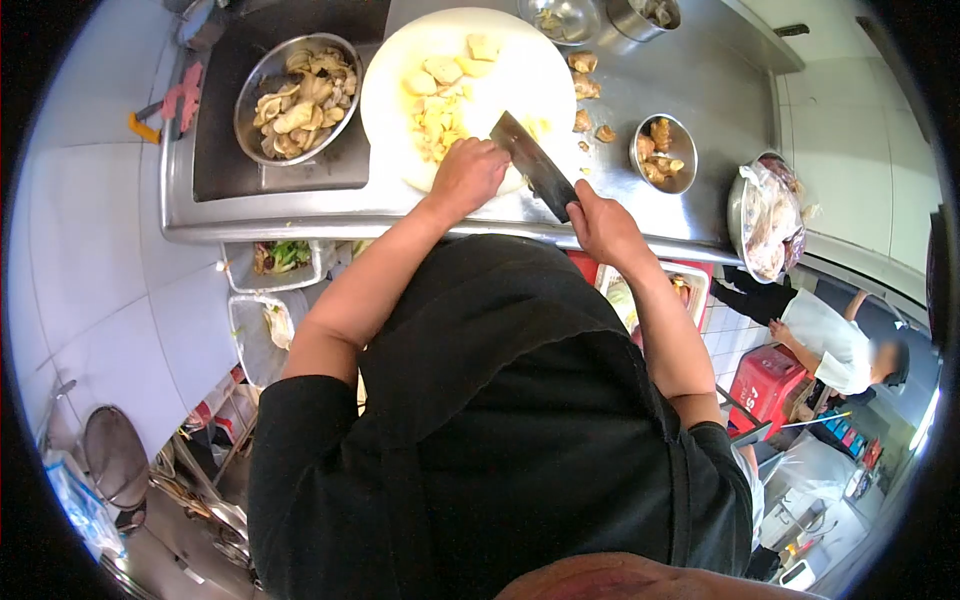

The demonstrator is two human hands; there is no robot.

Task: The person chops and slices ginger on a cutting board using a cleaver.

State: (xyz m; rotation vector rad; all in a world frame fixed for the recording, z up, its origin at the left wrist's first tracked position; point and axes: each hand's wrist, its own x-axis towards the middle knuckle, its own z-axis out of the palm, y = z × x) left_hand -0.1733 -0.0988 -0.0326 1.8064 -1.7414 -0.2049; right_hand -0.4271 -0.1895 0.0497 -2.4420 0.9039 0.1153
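Observation:
A cleaver (535, 165) is gripped by its handle in my right hand (605, 225), its dark blade slanting up and left over the round white cutting board (395, 105). My left hand (470, 178) is closed on the board beside the blade; whatever its fingers press on is hidden. Left of the blade lie a heap of pale yellow ginger slices (437, 125) and several larger peeled ginger pieces (442, 69). A few cut bits (540, 127) sit to the right of the blade.
In the sink at left stands a metal bowl (240, 115) of pale pieces. Right of the board are unpeeled ginger knobs (584, 87), a small ginger bowl (637, 150) and a bowl with plastic-wrapped food (770, 220). Bins (262, 335) sit below. Another person (825, 335) stands at far right.

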